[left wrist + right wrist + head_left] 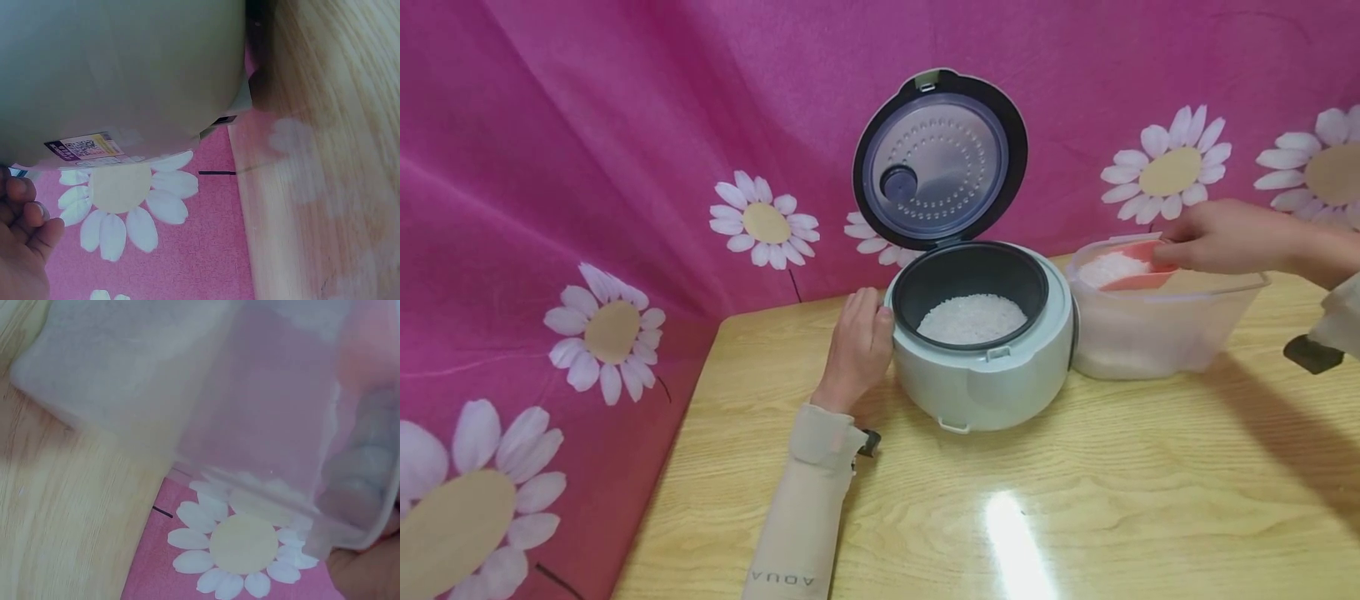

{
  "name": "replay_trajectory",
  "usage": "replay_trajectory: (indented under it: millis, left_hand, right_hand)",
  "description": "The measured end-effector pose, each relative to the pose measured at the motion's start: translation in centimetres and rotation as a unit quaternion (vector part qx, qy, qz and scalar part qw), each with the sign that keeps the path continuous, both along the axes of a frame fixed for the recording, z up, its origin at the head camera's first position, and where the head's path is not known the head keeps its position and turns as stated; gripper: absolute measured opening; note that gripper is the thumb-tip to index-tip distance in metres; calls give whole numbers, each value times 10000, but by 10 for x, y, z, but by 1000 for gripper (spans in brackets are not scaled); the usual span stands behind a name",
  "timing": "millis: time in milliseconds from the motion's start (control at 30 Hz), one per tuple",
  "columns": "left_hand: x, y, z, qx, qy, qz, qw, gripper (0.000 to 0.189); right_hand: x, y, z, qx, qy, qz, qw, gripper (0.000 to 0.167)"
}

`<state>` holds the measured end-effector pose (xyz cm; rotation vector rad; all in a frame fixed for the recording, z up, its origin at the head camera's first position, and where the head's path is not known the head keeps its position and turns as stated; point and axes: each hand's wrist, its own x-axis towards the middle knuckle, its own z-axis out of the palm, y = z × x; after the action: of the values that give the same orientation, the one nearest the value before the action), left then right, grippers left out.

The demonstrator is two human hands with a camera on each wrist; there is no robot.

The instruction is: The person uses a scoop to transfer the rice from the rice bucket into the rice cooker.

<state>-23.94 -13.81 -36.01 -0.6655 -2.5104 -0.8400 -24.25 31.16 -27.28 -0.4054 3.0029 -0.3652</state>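
Observation:
A pale green rice cooker [981, 392] stands with its lid [943, 167] raised. White rice [973, 320] lies in its dark inner pot [925, 287]. My left hand [859, 342] rests against the left side of the cooker's rim; in the left wrist view its bent fingers [24, 203] show beside the cooker body [125, 75]. My right hand [1221, 237] grips a red-orange scoop [1138, 279], which carries white rice [1108, 268]. The scoop is at the mouth of a translucent plastic bin [1150, 333]. Through the bin wall [250, 394], the right wrist view shows blurred right-hand fingers [356, 475].
The bin stands close against the cooker's right side on a light wooden table [925, 517]. Behind them hangs a pink cloth [647, 125] with large white flowers, close to the raised lid. Each wrist wears a dark device [1312, 354] at the sleeve.

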Motion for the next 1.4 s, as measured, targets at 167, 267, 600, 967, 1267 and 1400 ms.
replay_trajectory:
  millis: [167,267,600,967,1267,1400]
  left_hand:
    - [0,-1,-2,-14,-30,37,10000,35]
    - [1,-1,-2,-11,-31,42,10000,35]
    - [0,-1,-3,-35,66,6,10000,34]
    - [-1,-2,-1,-65,81,2,9999,33]
    - [-2,-1,0,-62,120,-19,9999,33]
    - [-1,-1,0,-77,98,-9,9999,34]
  right_hand:
    - [1,4,2,-290,-219,-179,9992,28]
    - [1,7,3,-453,-287,-304,9981,30]
    - [2,23,10,-725,-505,-606,9942,34]
    - [1,5,23,-1174,-697,-597,9888,38]
    - [3,-38,37,-1056,-257,-339,9935,34]
    - [-2,-59,41,-687,106,-78,9975,29]
